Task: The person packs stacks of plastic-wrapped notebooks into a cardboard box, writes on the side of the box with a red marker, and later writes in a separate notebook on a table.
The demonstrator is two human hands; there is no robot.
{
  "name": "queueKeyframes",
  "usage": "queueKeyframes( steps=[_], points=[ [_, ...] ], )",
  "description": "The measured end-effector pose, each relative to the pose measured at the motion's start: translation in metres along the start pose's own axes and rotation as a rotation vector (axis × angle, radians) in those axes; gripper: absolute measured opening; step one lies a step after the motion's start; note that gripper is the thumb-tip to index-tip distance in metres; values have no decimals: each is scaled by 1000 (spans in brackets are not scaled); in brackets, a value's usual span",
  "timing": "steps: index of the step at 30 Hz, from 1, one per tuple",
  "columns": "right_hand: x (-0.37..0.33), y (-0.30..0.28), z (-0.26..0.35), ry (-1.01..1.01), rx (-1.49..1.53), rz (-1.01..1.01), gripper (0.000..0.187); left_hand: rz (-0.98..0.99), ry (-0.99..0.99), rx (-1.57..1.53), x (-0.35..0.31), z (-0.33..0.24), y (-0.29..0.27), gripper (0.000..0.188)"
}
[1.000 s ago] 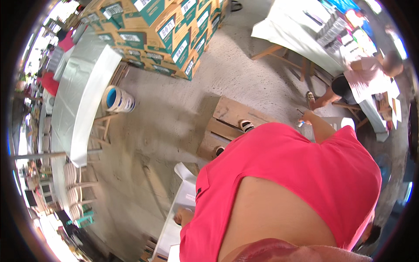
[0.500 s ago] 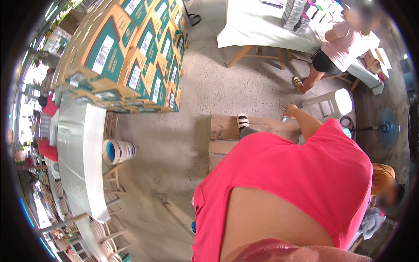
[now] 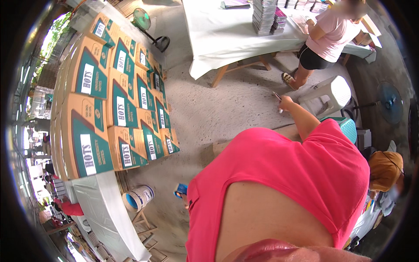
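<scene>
My right hand (image 3: 286, 103) is held out ahead of me, closed around a slim stick-like thing (image 3: 276, 96) with a dark upper end. A pale end shows below the fingers; its exact kind is too small to tell. Beside that hand stands a white plastic stool (image 3: 334, 94). Low at my left side, my left hand (image 3: 186, 201) shows only in part past my pink shirt. It seems closed on a blue object (image 3: 180, 190), mostly hidden, whose kind I cannot make out.
Brown and green cartons (image 3: 118, 105) are stacked at left, above a white-covered table (image 3: 107, 209) and a bucket (image 3: 139, 197). Ahead, a person (image 3: 329, 35) stands by another white table (image 3: 218, 43) with stacked booklets (image 3: 264, 17). Fans (image 3: 389, 101) and another person (image 3: 385, 171) are at right.
My view has turned left and I have moved forward. The cartons look closer, the flattened cardboard is mostly hidden behind my shirt, and the blue object at my left shows more. My right hand keeps its hold.
</scene>
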State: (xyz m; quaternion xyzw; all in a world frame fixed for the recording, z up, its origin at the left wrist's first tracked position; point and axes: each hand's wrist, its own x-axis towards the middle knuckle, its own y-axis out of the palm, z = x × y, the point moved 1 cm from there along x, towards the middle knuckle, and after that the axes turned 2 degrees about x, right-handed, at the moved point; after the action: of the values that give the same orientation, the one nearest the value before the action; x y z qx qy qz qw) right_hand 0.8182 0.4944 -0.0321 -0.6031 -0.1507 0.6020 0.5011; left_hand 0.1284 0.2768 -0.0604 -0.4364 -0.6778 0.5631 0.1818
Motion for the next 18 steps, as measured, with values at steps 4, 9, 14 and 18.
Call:
queueKeyframes(
  steps=[4,9,14,18],
  points=[
    [36,-31,42,6,209,-162,36,-62,234,-14,75,-81,6,36],
    [68,-62,107,-60,386,-335,34,-139,643,-65,188,-183,17,33],
    [135,-85,114,111,643,-644,45,105,794,-190,277,-354,-11,30],
    [199,-96,160,148,913,-879,45,-96,1185,-170,403,-403,32,28]
  ],
)
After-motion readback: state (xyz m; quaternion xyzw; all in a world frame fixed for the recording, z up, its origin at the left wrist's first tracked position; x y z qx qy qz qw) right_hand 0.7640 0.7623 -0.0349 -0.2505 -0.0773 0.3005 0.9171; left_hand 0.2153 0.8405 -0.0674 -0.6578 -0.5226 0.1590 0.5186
